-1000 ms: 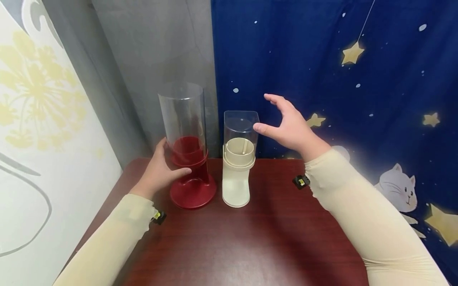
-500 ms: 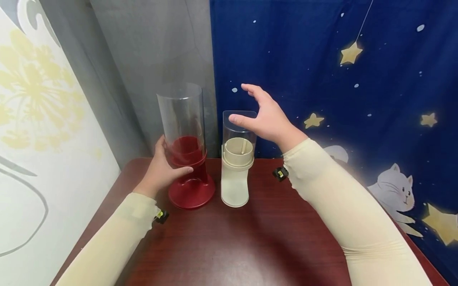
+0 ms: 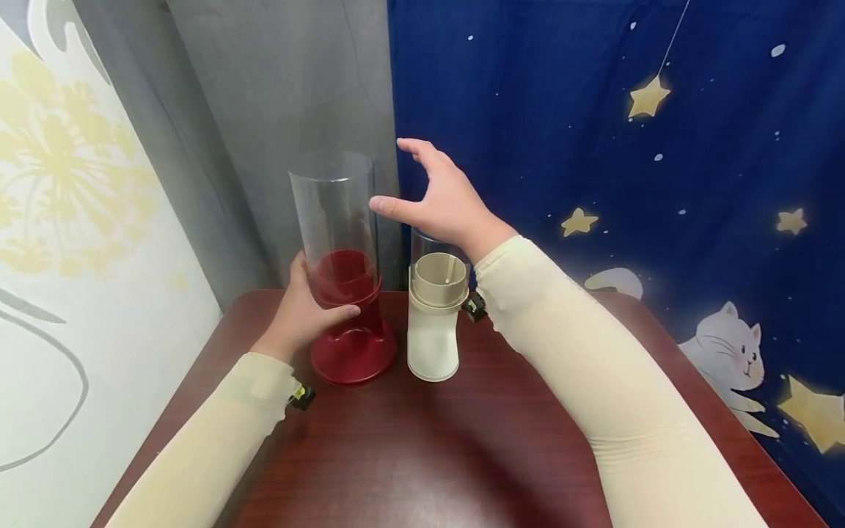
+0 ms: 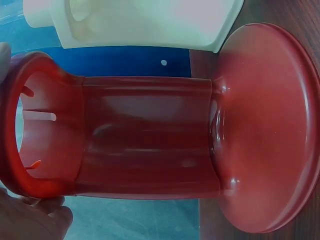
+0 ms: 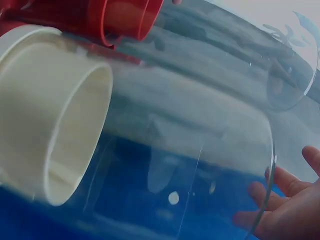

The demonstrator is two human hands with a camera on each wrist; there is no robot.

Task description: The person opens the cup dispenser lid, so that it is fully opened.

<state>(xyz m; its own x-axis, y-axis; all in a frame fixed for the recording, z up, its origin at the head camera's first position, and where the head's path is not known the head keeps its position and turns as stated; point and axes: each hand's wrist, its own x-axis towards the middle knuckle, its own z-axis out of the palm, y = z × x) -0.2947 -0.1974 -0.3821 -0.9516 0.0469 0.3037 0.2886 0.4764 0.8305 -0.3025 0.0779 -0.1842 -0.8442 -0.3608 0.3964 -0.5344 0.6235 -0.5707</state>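
Note:
On the table stands a red dispenser [image 3: 356, 356] with a tall clear tube [image 3: 337, 220] upright in its ring. My left hand [image 3: 300, 315] grips that ring from the left, thumb across the front and fingers behind. The left wrist view has the round red base [image 4: 270, 130] on the table and fingertips [image 4: 50, 215] against the ring. My right hand [image 3: 449, 198] is raised, thumb and fingers spread wide, its thumb tip overlapping the tube's right side in the head view. Below it a smaller cream dispenser [image 3: 432, 345] stands upright, its clear container [image 5: 200, 150] partly hidden by my hand.
The dark red wooden table [image 3: 370, 455] reaches back to a grey curtain [image 3: 277, 88] and a blue curtain [image 3: 515, 88] with stars and a cat. A white patterned panel [image 3: 99, 279] borders the left side. The two dispensers stand close side by side.
My right hand has moved left and slightly up, from right of the cream dispenser to over it, near the clear tube. My left hand has kept its hold on the red dispenser.

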